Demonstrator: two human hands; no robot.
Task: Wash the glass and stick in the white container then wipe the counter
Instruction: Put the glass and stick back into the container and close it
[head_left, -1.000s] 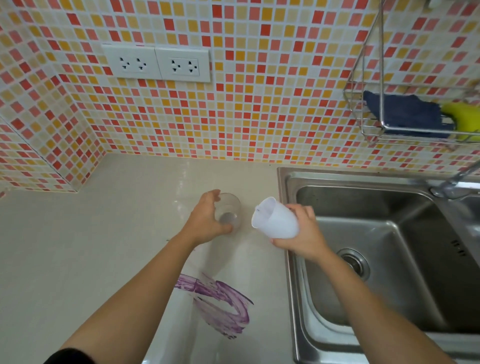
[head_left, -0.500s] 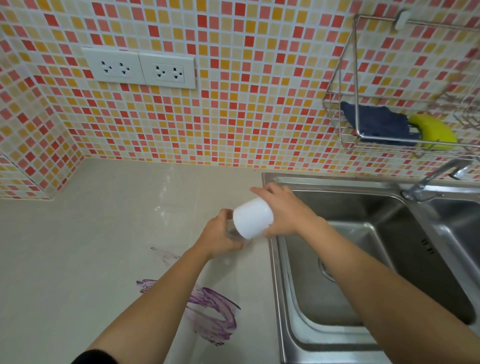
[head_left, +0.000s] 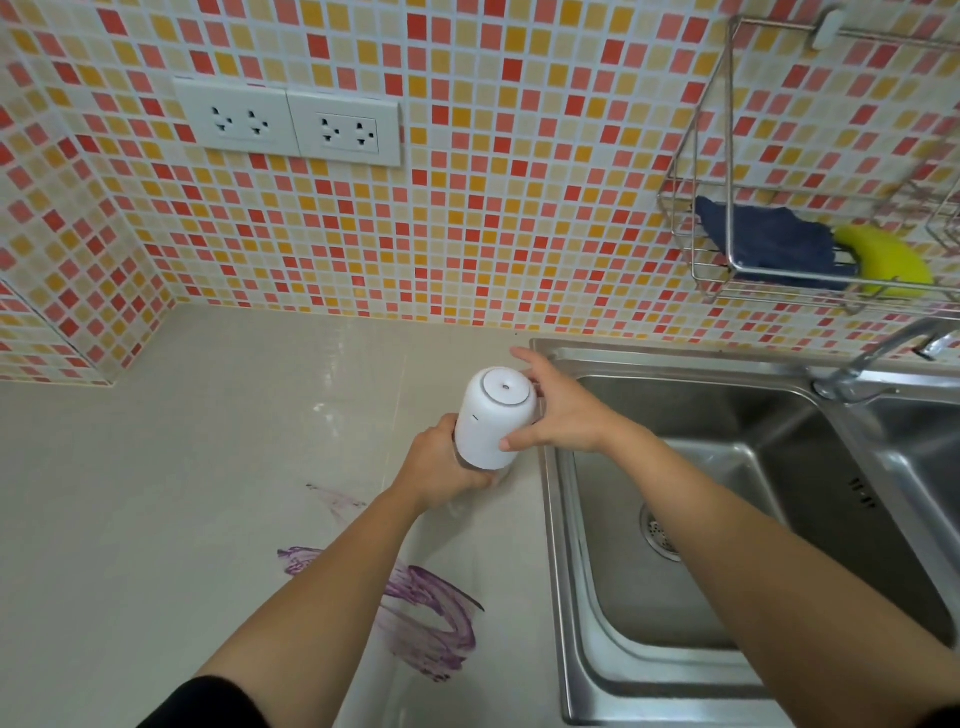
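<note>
The task looked to be in its early part: the white container (head_left: 496, 415) was upside down, base towards the camera, with its mouth lowered over the glass (head_left: 491, 473). Only a thin clear sliver of the glass showed beneath the container's rim, on the counter (head_left: 208, 467) just left of the sink (head_left: 727, 519). The right hand (head_left: 563, 410) gripped the container, thumb pressed on its near side and fingers round the far side, the forefinger stretched out. The left hand (head_left: 441, 465) was wrapped round the lower part of the glass, though its fingertips were hidden behind the container. No stick could be seen, and whether the glass had been washed could not be told; no water ran from the tap (head_left: 878, 353) and the basin held nothing. The wiping was plainly not done, since a purple smear (head_left: 426, 608) lay across the counter near the person's left forearm. The likely tools for that, a dark blue cloth (head_left: 769, 239) and a yellow sponge (head_left: 888, 260), sat in the wire rack (head_left: 727, 270) on the tiled wall above the sink, well apart from both hands. Both hands were occupied, so something would have to be set down before either could reach the rack. Two wall sockets (head_left: 291, 124) sat above the counter, a point for care once water was involved.
</note>
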